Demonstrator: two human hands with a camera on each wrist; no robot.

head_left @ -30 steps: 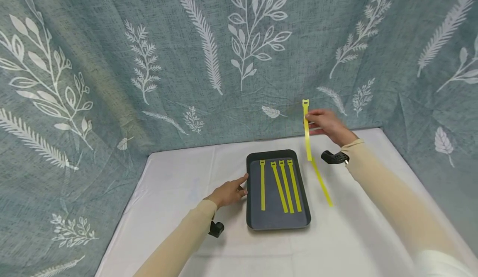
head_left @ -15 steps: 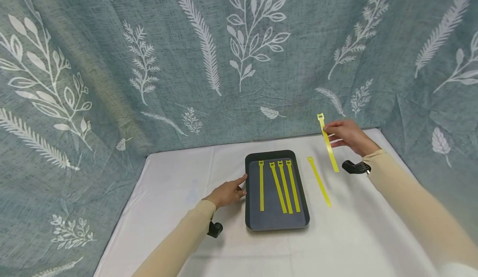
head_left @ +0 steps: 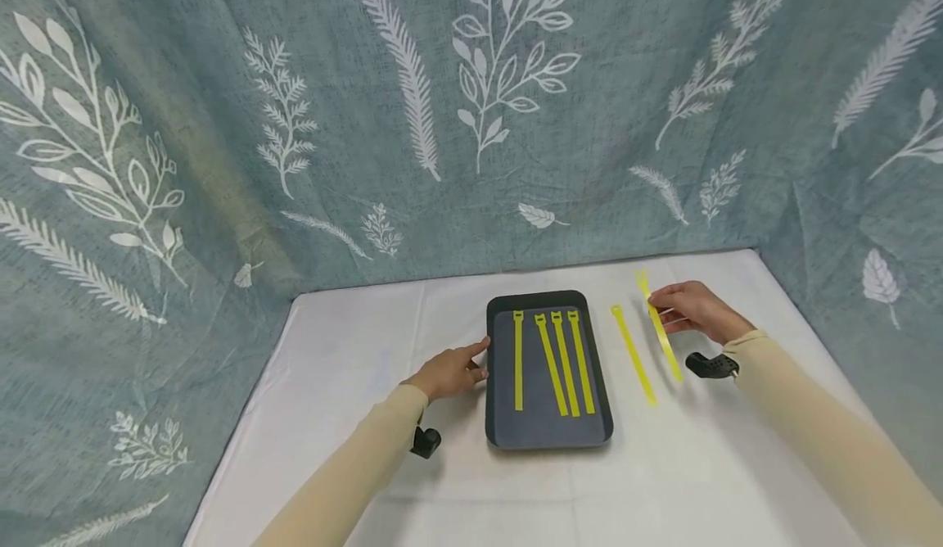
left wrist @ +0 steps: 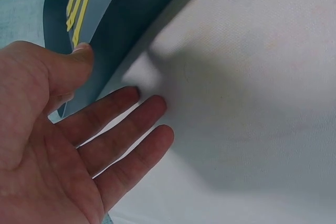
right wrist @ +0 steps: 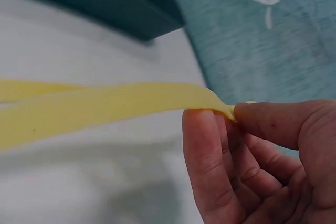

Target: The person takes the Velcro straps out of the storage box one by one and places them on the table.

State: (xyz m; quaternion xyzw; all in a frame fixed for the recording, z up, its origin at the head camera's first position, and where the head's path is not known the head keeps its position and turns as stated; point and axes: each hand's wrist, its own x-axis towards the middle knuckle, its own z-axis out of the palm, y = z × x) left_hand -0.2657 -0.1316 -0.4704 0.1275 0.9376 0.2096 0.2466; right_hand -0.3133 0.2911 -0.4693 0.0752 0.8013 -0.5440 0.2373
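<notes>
My right hand (head_left: 692, 311) pinches a yellow cable strap (head_left: 665, 342) between thumb and fingers near its slotted head. In the right wrist view the held strap (right wrist: 115, 100) bends at the pinch and stretches off to the left. A second yellow strap (head_left: 632, 354) lies slanted on the white cloth, between that hand and a dark grey tray (head_left: 548, 435). Several more straps lie lengthwise in the tray, one strap (head_left: 518, 360) apart on the left. My left hand (head_left: 449, 372) touches the tray's left wall; the left wrist view shows its other fingers (left wrist: 123, 135) loosely extended.
A white cloth (head_left: 368, 457) covers the table under the tray. Behind it and at both sides hangs a blue-green curtain (head_left: 354, 121) with white leaf prints. Each wrist wears a black camera (head_left: 425, 442).
My right hand has brought the held strap rightward and down toward the cloth, away from the tray, uncovering the head of the lying strap. The left hand stays at the tray.
</notes>
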